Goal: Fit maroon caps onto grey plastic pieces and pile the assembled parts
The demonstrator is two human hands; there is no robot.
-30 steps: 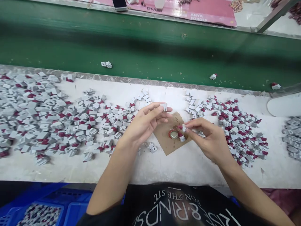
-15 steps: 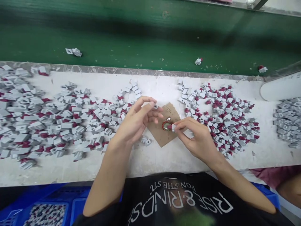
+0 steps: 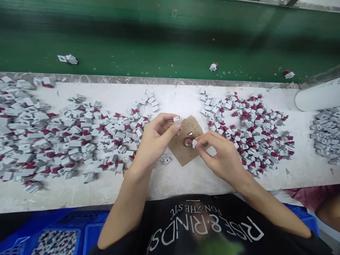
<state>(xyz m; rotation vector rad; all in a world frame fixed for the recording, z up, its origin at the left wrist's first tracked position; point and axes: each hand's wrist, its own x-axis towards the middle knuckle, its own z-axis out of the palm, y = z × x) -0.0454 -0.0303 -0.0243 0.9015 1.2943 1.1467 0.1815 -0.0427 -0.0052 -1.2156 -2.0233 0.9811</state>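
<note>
My left hand (image 3: 162, 136) pinches a small light-grey block with a hole (image 3: 177, 119) between thumb and fingertips, above the left side of a brown cardboard piece (image 3: 183, 157). My right hand (image 3: 221, 150) grips a grey-and-maroon piece (image 3: 194, 143), its maroon end pointing left into a red-rimmed bottle cap (image 3: 185, 146) that lies open side up on the cardboard. Whether that end touches the inside of the cap I cannot tell. Just above the cap lies a small shiny metal bit (image 3: 190, 134). Loose grey blocks (image 3: 166, 160) rest near my left wrist.
Heaped grey and maroon pieces cover the white table on the left (image 3: 53, 141) and right (image 3: 255, 131). Plain grey parts (image 3: 328, 136) and a white cylinder (image 3: 317, 95) are far right. A green belt (image 3: 132, 39) runs behind. Blue crates (image 3: 81, 235) stand below; another person's arm (image 3: 329, 209) shows at right.
My left hand has turned and closed its fingers, bringing the grey block up into a fingertip pinch. My right hand stays at the cap. Pieces on the green belt appear further left.
</note>
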